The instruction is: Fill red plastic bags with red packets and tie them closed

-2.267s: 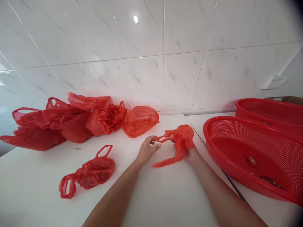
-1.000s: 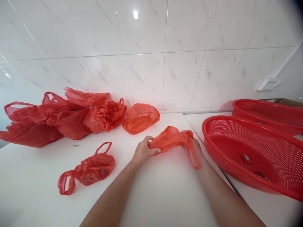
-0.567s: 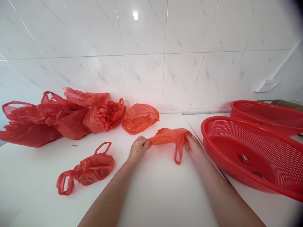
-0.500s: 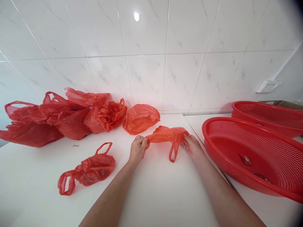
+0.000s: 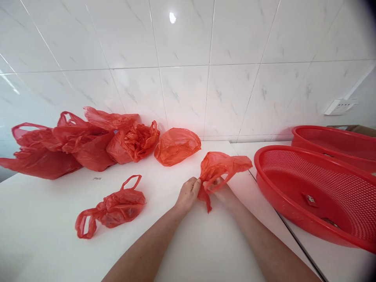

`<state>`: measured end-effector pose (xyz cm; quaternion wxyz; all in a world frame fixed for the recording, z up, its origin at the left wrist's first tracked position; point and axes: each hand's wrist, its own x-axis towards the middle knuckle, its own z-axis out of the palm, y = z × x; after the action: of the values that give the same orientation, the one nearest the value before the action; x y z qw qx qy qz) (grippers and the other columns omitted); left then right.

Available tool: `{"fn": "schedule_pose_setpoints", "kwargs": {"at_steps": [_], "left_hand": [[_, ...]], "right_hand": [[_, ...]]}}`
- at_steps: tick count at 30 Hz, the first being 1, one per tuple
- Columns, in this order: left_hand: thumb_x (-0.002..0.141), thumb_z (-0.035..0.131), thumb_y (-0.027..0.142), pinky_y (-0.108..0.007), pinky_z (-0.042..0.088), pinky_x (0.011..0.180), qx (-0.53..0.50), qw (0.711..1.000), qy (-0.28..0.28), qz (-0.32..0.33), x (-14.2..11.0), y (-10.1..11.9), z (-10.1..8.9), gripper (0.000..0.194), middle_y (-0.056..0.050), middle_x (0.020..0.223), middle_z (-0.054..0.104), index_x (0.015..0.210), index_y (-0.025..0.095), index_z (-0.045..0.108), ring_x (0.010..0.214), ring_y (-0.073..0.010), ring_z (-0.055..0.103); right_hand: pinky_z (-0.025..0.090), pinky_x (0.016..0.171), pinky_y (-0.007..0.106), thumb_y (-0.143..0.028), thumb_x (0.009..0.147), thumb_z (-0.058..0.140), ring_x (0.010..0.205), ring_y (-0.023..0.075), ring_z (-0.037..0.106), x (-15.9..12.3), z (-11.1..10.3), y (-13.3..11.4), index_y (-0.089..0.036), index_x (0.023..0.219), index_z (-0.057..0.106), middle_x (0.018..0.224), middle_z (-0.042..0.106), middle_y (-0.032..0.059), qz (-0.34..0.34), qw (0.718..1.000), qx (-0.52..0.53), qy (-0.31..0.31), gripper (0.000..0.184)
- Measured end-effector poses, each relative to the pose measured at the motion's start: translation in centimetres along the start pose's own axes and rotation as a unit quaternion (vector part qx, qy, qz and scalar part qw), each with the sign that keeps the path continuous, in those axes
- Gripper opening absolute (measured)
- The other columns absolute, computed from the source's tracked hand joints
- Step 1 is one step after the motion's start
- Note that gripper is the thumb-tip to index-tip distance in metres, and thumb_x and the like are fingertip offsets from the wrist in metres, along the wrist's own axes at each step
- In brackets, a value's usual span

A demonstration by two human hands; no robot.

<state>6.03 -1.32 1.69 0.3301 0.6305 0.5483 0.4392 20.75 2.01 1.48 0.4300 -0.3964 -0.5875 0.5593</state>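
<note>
A thin red plastic bag [image 5: 219,162] is bunched up between my two hands, a little above the white table. My left hand [image 5: 189,191] pinches its left edge between thumb and fingers. Close beside it, my right hand [image 5: 219,188] grips the bag from behind and below; a loop of the bag covers some of its fingers. One crumpled end hangs down under the hands, and the other flares to the right. To the left lies another red plastic bag [image 5: 123,209] with small dark contents and its handles spread out.
Several full red bags [image 5: 94,152] lean along the tiled wall at the left. A flattened red bag [image 5: 178,147] lies behind my hands. At the right stand a red perforated basket [image 5: 293,188] with small packets inside and a second red basket [image 5: 331,137]. A small packet [image 5: 96,179] lies at left.
My hands have come together; the right hand moved left toward the left hand, which shifted right. The bag, stretched between them before, is now gathered and bunched.
</note>
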Motion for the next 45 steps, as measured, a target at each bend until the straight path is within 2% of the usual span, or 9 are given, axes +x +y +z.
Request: {"fn": "schedule_pose_setpoints", "kwargs": {"at_steps": [10,15,19,22,26,30,35,40,45], "left_hand": [[0.083,0.034,0.045,-0.026,0.043,0.056,-0.189,0.942,0.241,-0.137,2.3,-3.0,-2.9,0.037,-0.008,0.092,0.059,0.085,0.016,0.057,0.070,-0.0151,0.057],[0.080,0.054,0.042,-0.040,0.042,0.089,0.080,0.934,0.305,0.168,1.6,-1.7,-3.3,0.053,-0.013,0.127,0.045,0.126,0.021,0.038,0.117,-0.0241,0.044],[0.070,0.069,0.040,-0.048,0.032,0.101,0.266,0.816,0.287,0.426,0.4,0.0,-1.6,0.074,-0.016,0.141,0.030,0.132,0.024,0.032,0.130,-0.0304,0.029],[0.072,0.068,0.027,-0.049,0.030,0.101,0.328,0.770,0.311,0.451,0.1,0.6,-0.9,0.059,-0.013,0.143,0.031,0.125,0.029,0.042,0.132,-0.0306,0.026],[0.077,0.056,0.017,-0.043,0.037,0.092,0.292,0.875,0.237,0.306,0.5,0.3,-1.9,0.033,-0.012,0.117,0.057,0.110,0.023,0.057,0.112,-0.0271,0.049],[0.082,0.046,0.021,-0.023,0.039,0.058,0.090,0.972,0.186,0.112,1.0,-0.3,-2.8,0.013,0.001,0.068,0.056,0.077,0.020,0.058,0.062,-0.0122,0.050],[0.080,0.052,0.031,-0.020,0.032,0.051,-0.048,0.970,0.236,0.024,1.0,0.1,-2.2,0.019,0.005,0.061,0.042,0.066,0.019,0.047,0.056,-0.0090,0.037],[0.078,0.056,0.035,-0.023,0.040,0.061,-0.101,0.972,0.208,0.048,0.3,1.4,-1.4,0.018,0.002,0.068,0.052,0.073,0.019,0.054,0.064,-0.0112,0.047],[0.073,0.063,0.038,-0.025,0.045,0.063,-0.247,0.961,0.120,0.035,-0.2,3.1,-2.0,0.023,0.000,0.070,0.056,0.073,0.018,0.053,0.067,-0.0132,0.054]], "right_hand": [[0.052,0.066,0.032,-0.041,0.067,0.064,0.078,0.0207,0.062,1.3,-5.6,-0.5,-0.021,0.084,0.057,0.080,0.065,0.0047,0.015,0.954,0.227,0.198,0.027],[0.050,0.062,0.028,-0.042,0.069,0.064,0.074,0.0181,0.061,0.6,-5.9,-1.5,-0.021,0.086,0.059,0.081,0.063,0.0023,0.016,0.964,0.121,0.236,0.027],[0.044,0.058,0.026,-0.039,0.069,0.063,0.067,0.0154,0.057,-0.6,-3.8,-3.0,-0.022,0.089,0.062,0.077,0.062,0.0000,-0.005,0.978,-0.122,0.167,0.026],[0.041,0.058,0.024,-0.033,0.072,0.059,0.065,0.0126,0.053,-2.0,-2.6,-4.2,-0.023,0.086,0.063,0.075,0.061,-0.0024,-0.038,0.977,-0.205,0.029,0.019],[0.040,0.056,0.024,-0.034,0.076,0.053,0.065,0.0131,0.053,-2.8,-3.2,-5.1,-0.020,0.079,0.064,0.074,0.060,-0.0010,-0.013,0.970,-0.234,-0.069,0.018],[0.042,0.057,0.028,-0.036,0.075,0.053,0.069,0.0171,0.054,-2.1,-4.9,-5.0,-0.022,0.095,0.063,0.080,0.059,0.0023,-0.064,0.904,-0.380,0.184,0.027],[0.042,0.084,0.042,-0.029,0.077,0.055,0.096,0.0264,0.051,-2.9,-2.1,-5.2,-0.019,0.107,0.060,0.101,0.055,0.0115,-0.270,0.748,-0.497,0.346,0.032],[0.045,0.080,0.035,-0.021,0.085,0.043,0.088,0.0219,0.057,-3.6,2.1,-3.9,-0.025,0.093,0.063,0.088,0.063,0.0067,-0.321,0.852,-0.383,0.157,0.022],[0.048,0.070,0.030,-0.030,0.082,0.045,0.080,0.0192,0.058,-1.3,0.2,-2.1,-0.021,0.088,0.066,0.080,0.064,0.0054,-0.087,0.933,-0.318,0.143,0.023]]}}
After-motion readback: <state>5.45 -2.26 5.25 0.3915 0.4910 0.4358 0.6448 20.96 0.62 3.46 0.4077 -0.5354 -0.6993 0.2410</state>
